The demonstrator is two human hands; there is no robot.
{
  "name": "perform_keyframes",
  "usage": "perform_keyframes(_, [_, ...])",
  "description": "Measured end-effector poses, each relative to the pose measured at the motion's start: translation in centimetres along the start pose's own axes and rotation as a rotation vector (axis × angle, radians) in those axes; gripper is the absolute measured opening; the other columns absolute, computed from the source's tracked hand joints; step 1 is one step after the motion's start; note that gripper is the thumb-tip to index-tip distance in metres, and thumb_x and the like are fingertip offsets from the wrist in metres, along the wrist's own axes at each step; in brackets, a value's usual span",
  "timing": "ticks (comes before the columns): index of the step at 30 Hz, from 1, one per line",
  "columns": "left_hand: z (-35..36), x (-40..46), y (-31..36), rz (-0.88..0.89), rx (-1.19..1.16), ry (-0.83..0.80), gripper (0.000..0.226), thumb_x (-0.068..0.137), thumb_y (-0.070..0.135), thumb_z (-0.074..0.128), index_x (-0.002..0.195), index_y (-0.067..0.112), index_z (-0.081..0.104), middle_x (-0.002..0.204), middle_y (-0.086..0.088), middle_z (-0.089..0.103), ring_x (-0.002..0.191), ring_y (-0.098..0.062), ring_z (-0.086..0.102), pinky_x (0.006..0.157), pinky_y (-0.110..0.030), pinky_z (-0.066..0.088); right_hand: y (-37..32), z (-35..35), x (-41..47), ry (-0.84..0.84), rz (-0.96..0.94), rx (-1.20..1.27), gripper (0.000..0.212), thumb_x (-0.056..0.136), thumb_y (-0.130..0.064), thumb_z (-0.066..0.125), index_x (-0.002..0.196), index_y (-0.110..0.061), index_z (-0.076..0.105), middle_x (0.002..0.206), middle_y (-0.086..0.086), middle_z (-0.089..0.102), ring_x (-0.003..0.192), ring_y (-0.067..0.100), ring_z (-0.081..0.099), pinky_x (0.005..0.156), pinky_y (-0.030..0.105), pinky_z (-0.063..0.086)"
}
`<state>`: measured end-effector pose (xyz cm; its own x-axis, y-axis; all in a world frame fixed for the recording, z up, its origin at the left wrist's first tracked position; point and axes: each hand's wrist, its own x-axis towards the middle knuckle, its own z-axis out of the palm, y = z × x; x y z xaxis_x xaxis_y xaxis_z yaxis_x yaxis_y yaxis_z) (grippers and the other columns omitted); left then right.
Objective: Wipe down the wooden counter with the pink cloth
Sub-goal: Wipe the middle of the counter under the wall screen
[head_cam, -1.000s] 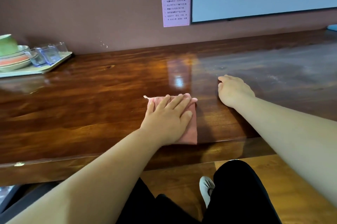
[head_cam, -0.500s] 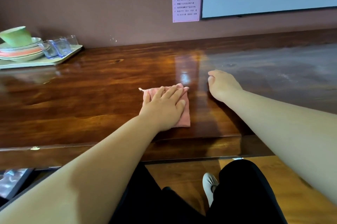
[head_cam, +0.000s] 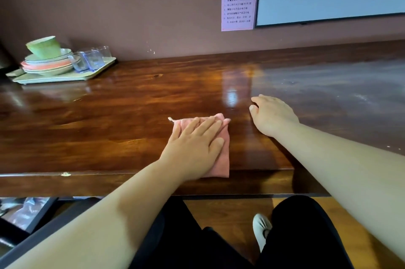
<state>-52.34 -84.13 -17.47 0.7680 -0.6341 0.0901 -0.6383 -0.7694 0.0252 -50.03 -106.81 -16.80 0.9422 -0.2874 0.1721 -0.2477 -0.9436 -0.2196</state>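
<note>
Wooden counter (head_cam: 109, 119) glossy beneath pink cloth (head_cam: 222, 154), brown wall (head_cam: 131, 5) behind

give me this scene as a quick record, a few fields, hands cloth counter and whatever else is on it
left hand: left hand pressed flat on pink cloth
right hand: right hand resting on wooden counter, holds nothing
cloth: folded, near the front edge
counter: glossy at left, dull and dusty at right
other: tray of dishes at far left by the wall

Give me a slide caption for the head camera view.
Left hand presses pink cloth flat on wooden counter; right hand rests beside it.
</note>
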Motion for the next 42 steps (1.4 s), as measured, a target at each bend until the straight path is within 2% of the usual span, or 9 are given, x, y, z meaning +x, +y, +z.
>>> perform_keyframes(5, [-1.3,3.2,-2.2,-0.119,-0.008,-0.053,0.055,0.102,0.041,0.011,0.155,0.031,0.003,0.162,0.012,0.001,0.149,-0.014,0.002,0.118,-0.048,0.009,-0.1,0.0,0.1,0.007,0.003,-0.009,0.043,0.108,-0.034,0.028,0.143,-0.02,0.049,0.151,0.004,0.047,0.139,0.027,0.041,0.112,0.039,0.033])
perform_keyframes(11, [-0.2,-0.7,-2.3,-0.041,-0.012,-0.015,0.069,0.087,0.055,-0.007,0.153,0.038,0.004,0.161,0.017,0.001,0.148,-0.012,0.0,0.117,-0.05,0.005,0.1,0.1,0.2,0.006,0.001,0.002,0.045,0.108,-0.035,0.027,0.146,-0.022,0.046,0.156,0.002,0.042,0.143,0.026,0.037,0.115,0.04,0.031])
perform_keyframes(15, [-1.2,2.6,-5.2,-0.188,-0.007,-0.061,0.055,0.102,0.041,0.011,0.155,0.032,0.003,0.162,0.011,0.002,0.149,-0.015,0.002,0.118,-0.047,0.007,0.2,0.1,0.2,-0.013,0.005,0.002,0.048,0.108,-0.036,0.026,0.154,-0.025,0.038,0.164,0.0,0.03,0.15,0.024,0.028,0.119,0.04,0.024])
perform_keyframes(22, [0.1,-0.1,-6.0,-0.124,-0.073,0.038,0.061,0.093,0.053,0.002,0.152,0.041,0.01,0.16,0.018,0.008,0.148,-0.01,0.005,0.118,-0.05,0.005,0.1,0.0,0.2,-0.008,0.024,0.017,0.048,0.108,-0.035,0.025,0.152,-0.025,0.04,0.162,-0.002,0.033,0.148,0.022,0.03,0.117,0.039,0.026])
perform_keyframes(27, [-1.1,3.5,-8.2,-0.256,0.054,-0.078,0.053,0.103,0.035,0.009,0.155,0.029,0.005,0.162,0.011,-0.002,0.149,-0.018,0.002,0.117,-0.05,0.009,0.0,-0.1,0.1,-0.016,0.027,0.013,0.049,0.108,-0.036,0.025,0.154,-0.026,0.037,0.165,-0.002,0.029,0.15,0.022,0.027,0.119,0.039,0.024])
perform_keyframes(32, [0.1,-1.0,-7.7,-0.099,0.034,-0.003,0.068,0.09,0.051,-0.005,0.154,0.033,0.008,0.161,0.014,0.004,0.148,-0.013,0.003,0.118,-0.049,0.009,0.0,0.0,0.1,-0.025,0.033,0.008,0.049,0.108,-0.036,0.024,0.154,-0.026,0.037,0.165,-0.002,0.028,0.151,0.022,0.026,0.12,0.04,0.024])
perform_keyframes(36, [-1.4,0.4,-9.9,-0.172,0.108,-0.049,0.052,0.104,0.033,0.01,0.155,0.02,0.008,0.163,0.002,0.004,0.149,-0.016,0.004,0.118,-0.042,0.009,0.0,0.0,0.3,-0.04,0.035,0.001,0.049,0.108,-0.037,0.024,0.155,-0.027,0.036,0.165,-0.003,0.027,0.151,0.023,0.025,0.12,0.041,0.023])
perform_keyframes(38, [-1.7,0.2,-9.7,-0.192,0.171,-0.062,0.055,0.102,0.033,0.002,0.155,0.02,0.009,0.163,0.002,-0.002,0.149,-0.019,0.001,0.118,-0.046,0.011,0.0,0.0,0.4,-0.042,0.036,0.005,0.049,0.108,-0.037,0.024,0.155,-0.027,0.035,0.165,-0.003,0.026,0.151,0.023,0.024,0.12,0.041,0.023])
perform_keyframes(42, [-1.0,-3.5,-9.6,-0.088,-0.022,0.013,0.062,0.095,0.046,0.001,0.155,0.03,0.007,0.162,0.012,0.006,0.148,-0.007,0.002,0.119,-0.042,0.009,0.2,0.3,0.5,-0.042,0.029,0.003,0.05,0.108,-0.038,0.025,0.155,-0.026,0.036,0.165,-0.001,0.028,0.151,0.025,0.027,0.119,0.043,0.026])
